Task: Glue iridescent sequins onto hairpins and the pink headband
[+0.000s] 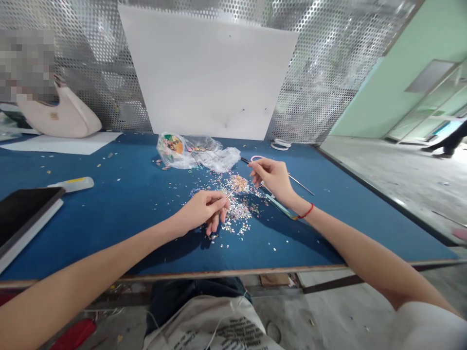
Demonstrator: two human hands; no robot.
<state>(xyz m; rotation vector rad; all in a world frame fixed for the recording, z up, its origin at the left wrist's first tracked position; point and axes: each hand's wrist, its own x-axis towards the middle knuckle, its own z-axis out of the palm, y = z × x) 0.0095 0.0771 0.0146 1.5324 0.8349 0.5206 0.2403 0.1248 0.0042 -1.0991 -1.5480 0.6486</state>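
2 bare hands are working over 1 blue table (120,218). The left hand (209,209) is closing its thumb and fingers on 1 thin stick (232,192), which is pointing toward 1 scattered heap of sequins (239,211); these are lying between and around the hands, too many and too small to count. The right hand (272,180) is bending its fingers into a pinch just beyond the heap; whether it is gripping anything, I cannot tell. 1 thin rod (302,185) is showing beside that hand, and 1 pale green strip (279,205) is lying near its wrist, which is wearing 1 red string (306,212).

Behind the heap, clear plastic packaging (207,151) is resting with 1 round, colourful label (172,144). 1 white board (211,73) is standing at the back. At left, 1 white bottle (78,184) is lying beside 1 dark flat device (27,214), and 1 pale handbag (67,114) is sitting farther back.
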